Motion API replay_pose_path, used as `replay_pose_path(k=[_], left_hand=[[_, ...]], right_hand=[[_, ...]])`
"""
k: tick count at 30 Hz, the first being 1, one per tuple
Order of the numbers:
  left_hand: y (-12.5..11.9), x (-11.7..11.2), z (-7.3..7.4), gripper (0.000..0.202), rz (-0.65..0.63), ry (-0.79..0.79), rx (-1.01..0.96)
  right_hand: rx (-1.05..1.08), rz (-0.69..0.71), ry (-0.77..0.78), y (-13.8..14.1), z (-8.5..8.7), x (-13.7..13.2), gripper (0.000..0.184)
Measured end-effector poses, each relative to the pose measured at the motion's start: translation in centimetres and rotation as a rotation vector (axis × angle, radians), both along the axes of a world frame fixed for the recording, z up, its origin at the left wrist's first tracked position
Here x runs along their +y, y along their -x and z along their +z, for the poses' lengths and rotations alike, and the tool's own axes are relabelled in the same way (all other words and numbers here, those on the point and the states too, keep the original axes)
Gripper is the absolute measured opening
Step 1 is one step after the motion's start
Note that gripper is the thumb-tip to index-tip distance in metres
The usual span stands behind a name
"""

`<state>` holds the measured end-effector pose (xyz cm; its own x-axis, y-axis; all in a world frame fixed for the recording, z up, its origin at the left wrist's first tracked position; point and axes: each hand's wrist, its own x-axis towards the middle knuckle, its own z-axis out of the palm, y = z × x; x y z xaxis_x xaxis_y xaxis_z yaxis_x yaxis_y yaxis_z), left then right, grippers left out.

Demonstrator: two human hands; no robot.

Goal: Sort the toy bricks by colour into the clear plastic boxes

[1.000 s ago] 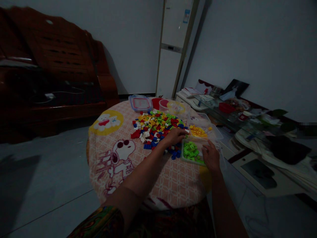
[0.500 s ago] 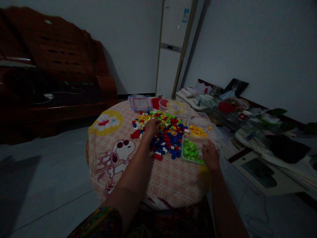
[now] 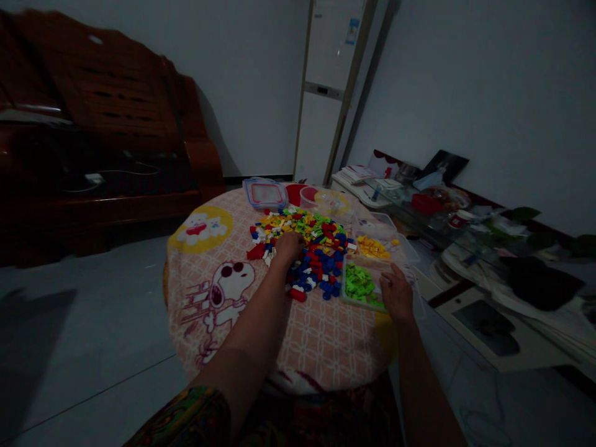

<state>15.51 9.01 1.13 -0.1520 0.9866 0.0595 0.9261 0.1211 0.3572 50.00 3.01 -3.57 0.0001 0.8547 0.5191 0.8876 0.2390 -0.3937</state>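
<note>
A dim room with a dark wooden bench [image 3: 112,124] along the left wall, seen from the wearer's head. A pale unit [image 3: 323,118] stands upright against the far wall. To the right, a low stand [image 3: 493,335] carries papers, a red bowl [image 3: 426,203] and a cup [image 3: 459,218], among other clutter. At centre, a round table [image 3: 165,285] is covered by a pink cloth [image 3: 321,347] printed with a cartoon dog [image 3: 233,280]. On the cloth, a broad pile [image 3: 321,264] of small bricks, chiefly red, blue, white, yellow and green, occupies the middle; blue and red pieces dominate its near side. Just right of the pile sits a clear box [image 3: 363,305] with green bricks [image 3: 358,282] gathered mostly at its left. Directly beyond it, a clear tray [image 3: 406,251] contains yellow bricks [image 3: 372,247]. Behind the pile, a blue-edged container [image 3: 266,194] lies near a clear tub [image 3: 308,197]. The left hand [image 3: 288,247] reaches into the pile, palm down, its fingers bent; their tips are hidden, and whether they have taken a brick cannot be told. The right hand [image 3: 397,292] is at the right end of the box, fingers slightly curled; whether it grips the rim or merely rests there cannot be told. Smallest in view, a red brick [image 3: 297,295] lies at the pile's near edge.
</note>
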Motion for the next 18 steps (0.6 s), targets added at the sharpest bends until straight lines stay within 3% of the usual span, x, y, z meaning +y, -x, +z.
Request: replay_pose_path(k=[18], left_hand=[[0.41, 0.02, -0.25, 0.018, -0.008, -0.078, -0.124]], right_hand=[[0.007, 0.008, -0.01, 0.01, 0.03, 0.0, 0.039]])
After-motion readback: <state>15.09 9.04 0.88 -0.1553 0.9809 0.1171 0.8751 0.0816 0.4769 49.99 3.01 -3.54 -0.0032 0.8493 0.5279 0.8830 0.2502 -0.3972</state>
